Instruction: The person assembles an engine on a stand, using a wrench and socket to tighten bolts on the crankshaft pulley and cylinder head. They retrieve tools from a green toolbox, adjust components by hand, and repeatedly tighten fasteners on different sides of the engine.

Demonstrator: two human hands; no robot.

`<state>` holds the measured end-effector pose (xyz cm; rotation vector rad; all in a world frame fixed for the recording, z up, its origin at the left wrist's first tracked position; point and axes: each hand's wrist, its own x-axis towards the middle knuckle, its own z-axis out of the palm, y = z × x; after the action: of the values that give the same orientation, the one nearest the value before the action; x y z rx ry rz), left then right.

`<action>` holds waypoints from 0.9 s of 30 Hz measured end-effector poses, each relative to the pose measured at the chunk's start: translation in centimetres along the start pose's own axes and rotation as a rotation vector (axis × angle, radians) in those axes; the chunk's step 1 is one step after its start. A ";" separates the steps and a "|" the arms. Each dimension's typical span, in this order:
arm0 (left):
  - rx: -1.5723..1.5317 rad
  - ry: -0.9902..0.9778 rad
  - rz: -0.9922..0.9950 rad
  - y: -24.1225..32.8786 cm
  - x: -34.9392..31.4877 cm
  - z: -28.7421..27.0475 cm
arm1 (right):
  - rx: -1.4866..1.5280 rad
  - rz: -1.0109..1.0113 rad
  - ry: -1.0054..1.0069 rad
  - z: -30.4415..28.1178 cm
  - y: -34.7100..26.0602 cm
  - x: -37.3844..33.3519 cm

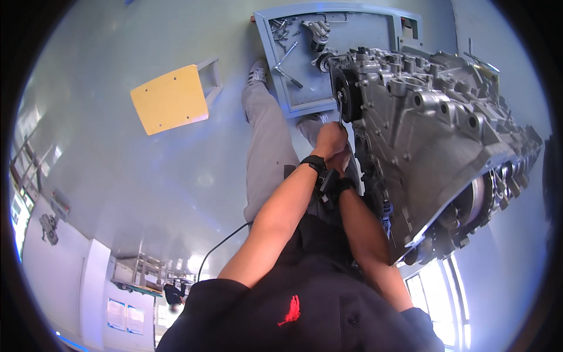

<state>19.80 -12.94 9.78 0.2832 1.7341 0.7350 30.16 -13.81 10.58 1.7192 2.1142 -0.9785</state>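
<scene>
My left hand (332, 139) is closed in a fist around a slim metal wrench (341, 112). The tool rises from the fist to the middle of a black pulley (350, 95) on the front of a large metal engine (419, 132). Just below and partly behind the left hand is my right hand (339, 161), close to the engine's side. Its fingers are mostly hidden, so what it holds or touches does not show. Both wrists wear black bands.
A blue-grey metal tray (319, 108) beyond my feet carries a ratchet wrench (288, 77), several bolts (280, 28) and a metal part with a black cylinder (317, 36). A stool with a yellow seat (170, 100) stands at left. A black cable (218, 246) runs beside my left arm.
</scene>
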 end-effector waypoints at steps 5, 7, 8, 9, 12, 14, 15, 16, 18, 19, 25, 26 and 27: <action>-0.002 0.125 0.134 0.0 0.0 0.3 | 0.008 -0.007 0.033 0.1 -0.7 0.4; 0.013 0.069 0.108 0.2 0.2 0.1 | 0.008 0.020 0.034 0.1 -0.8 0.4; 0.003 0.096 0.100 0.2 0.2 0.0 | 0.034 -0.006 0.036 0.1 -0.7 0.5; 0.003 0.049 0.052 0.2 0.0 -0.1 | -0.020 0.069 0.016 0.3 -0.6 0.3; -0.011 0.044 0.051 0.5 -0.3 -0.5 | -0.038 -0.250 0.161 0.4 -0.2 0.4; 0.022 0.038 0.057 0.8 -0.6 -0.9 | -0.057 -0.234 0.175 0.5 -0.1 0.5; 0.009 0.024 0.025 0.9 -1.0 -1.0 | -0.056 -0.209 0.150 0.4 0.0 0.4; -0.005 0.055 -0.012 1.0 -1.2 -1.1 | -0.050 -0.167 0.117 0.4 0.0 0.4; -0.006 0.030 -0.034 1.2 -1.4 -1.2 | -0.045 -0.122 0.068 0.3 0.1 0.6; 0.003 0.066 -0.061 1.2 -1.5 -1.2 | -0.035 -0.112 0.044 0.2 0.1 0.5; -0.013 0.127 0.028 0.2 -1.4 -0.1 | -0.008 -0.058 -0.109 0.0 0.5 0.9; -0.018 0.170 0.041 0.0 -1.6 0.0 | 0.003 -0.044 -0.140 -0.1 0.6 0.9; -0.033 0.149 0.029 -0.2 -1.9 -0.1 | 0.016 -0.028 -0.166 0.0 0.6 0.9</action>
<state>20.33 -14.12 11.17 0.2362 1.8596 0.8221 30.46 -13.04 9.85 1.5607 2.0352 -1.1083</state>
